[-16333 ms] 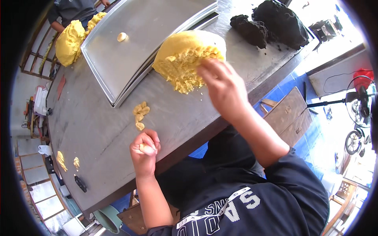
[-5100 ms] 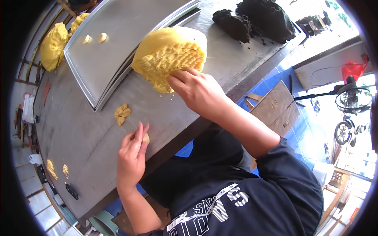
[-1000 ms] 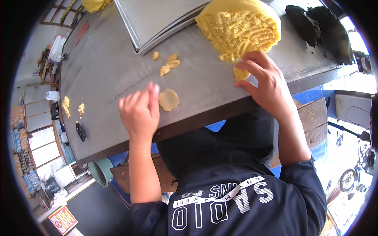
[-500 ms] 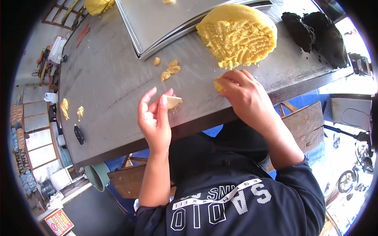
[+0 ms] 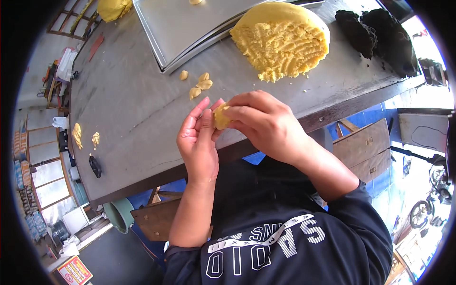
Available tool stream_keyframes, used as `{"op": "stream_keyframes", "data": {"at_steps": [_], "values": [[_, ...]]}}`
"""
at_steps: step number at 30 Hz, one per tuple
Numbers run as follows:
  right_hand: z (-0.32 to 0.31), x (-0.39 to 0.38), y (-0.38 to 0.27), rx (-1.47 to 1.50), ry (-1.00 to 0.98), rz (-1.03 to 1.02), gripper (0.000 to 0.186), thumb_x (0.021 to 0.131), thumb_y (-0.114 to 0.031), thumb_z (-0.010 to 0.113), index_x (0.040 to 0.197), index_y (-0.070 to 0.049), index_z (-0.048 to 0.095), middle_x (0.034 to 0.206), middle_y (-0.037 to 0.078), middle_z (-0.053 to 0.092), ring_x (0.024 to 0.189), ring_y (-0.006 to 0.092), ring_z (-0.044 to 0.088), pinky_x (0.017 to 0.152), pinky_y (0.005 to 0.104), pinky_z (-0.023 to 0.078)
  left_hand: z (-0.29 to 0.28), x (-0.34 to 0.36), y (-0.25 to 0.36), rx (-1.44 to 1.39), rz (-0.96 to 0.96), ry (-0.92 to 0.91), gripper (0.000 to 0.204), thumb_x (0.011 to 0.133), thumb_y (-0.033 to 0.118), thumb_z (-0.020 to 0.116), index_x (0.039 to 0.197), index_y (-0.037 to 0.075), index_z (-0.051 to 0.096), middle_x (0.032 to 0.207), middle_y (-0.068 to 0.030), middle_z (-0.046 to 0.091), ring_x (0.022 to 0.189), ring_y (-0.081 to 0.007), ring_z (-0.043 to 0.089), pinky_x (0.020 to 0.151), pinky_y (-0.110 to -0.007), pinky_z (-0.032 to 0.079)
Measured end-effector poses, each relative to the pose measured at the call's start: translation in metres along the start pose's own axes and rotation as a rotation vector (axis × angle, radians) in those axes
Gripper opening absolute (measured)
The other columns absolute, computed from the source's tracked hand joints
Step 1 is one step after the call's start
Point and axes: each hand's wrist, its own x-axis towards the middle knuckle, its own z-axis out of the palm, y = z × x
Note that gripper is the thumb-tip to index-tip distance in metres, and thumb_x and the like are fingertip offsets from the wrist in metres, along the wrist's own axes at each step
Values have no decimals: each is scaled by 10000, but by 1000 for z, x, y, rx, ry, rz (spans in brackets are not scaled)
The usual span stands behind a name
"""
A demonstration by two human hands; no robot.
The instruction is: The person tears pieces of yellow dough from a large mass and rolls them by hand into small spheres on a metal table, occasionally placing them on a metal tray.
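Observation:
My right hand (image 5: 270, 121) pinches a small lump of yellow dough (image 5: 221, 117) and presses it against the fingertips of my left hand (image 5: 199, 140). The thumb and fingers of my left hand are closed together; the pale wedge-shaped piece they held a moment ago is now hidden behind the dough. Just beyond my hands, several small shaped dough pieces (image 5: 204, 84) lie on the metal table (image 5: 142, 137). Farther off to the right sits a large mound of yellow dough (image 5: 280, 47), its near side rough and torn.
A metal baking tray (image 5: 164, 69) stands at the back with a dough piece on it. Dark lumps (image 5: 380, 40) lie at the far right. Dough scraps (image 5: 78, 135) and a small black object (image 5: 95, 166) are near the left edge. More dough (image 5: 114, 9) sits far left.
My right hand has moved left from near the mound, bringing its lump of dough to my left hand. The pale piece in my left hand has gone out of sight.

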Motion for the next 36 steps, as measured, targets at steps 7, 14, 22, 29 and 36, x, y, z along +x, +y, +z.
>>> {"op": "stream_keyframes", "data": {"at_steps": [7, 14, 22, 29, 36], "values": [[-12, -6, -4, -25, 129, 32, 302, 925, -58, 865, 1220, -48, 802, 1213, 110, 747, 1068, 322, 756, 866, 439, 664, 0, 1, 3, -126, -87, 83, 436, 1228, 220, 625, 1568, -52, 613, 1472, -200, 757, 1279, -231, 777, 1107, -384, 624], [-4, -5, 5, -105, -20, -29, 301, 915, -88, 793, 1216, -82, 804, 1258, 103, 750, 1098, 315, 746, 883, 440, 667, 23, -25, 7, 280, 203, -221, 633, 1294, 372, 394, 1780, -31, 351, 1807, -235, 461, 1619, -308, 526, 1309, -484, 444], [-15, 2, -12, 70, -136, 212, 256, 908, -42, 874, 1150, -53, 789, 1241, 126, 774, 1070, 394, 785, 903, 449, 665, -22, 17, -3, 941, 689, -259, 207, 884, -39, 853, 1075, -8, 779, 984, -89, 753, 770, -235, 768, 706, -352, 612], [3, -8, -19, -92, -217, -48, 250, 884, -57, 814, 1131, -26, 792, 1217, 93, 753, 1048, 323, 755, 863, 428, 664, -18, 29, -10, 1088, 674, -142, 455, 715, 261, 1042, 934, 64, 696, 890, -89, 693, 770, -361, 729, 640, -458, 566], [-5, 17, -7, 120, -138, 171, 517, 736, -147, 983, 1221, -90, 813, 1269, 93, 724, 1188, 360, 697, 1030, 482, 605, -26, 19, 10, 914, 472, -552, 703, 589, 550, 1106, 886, 82, 672, 810, -87, 673, 747, -371, 720, 676, -468, 574]]}}
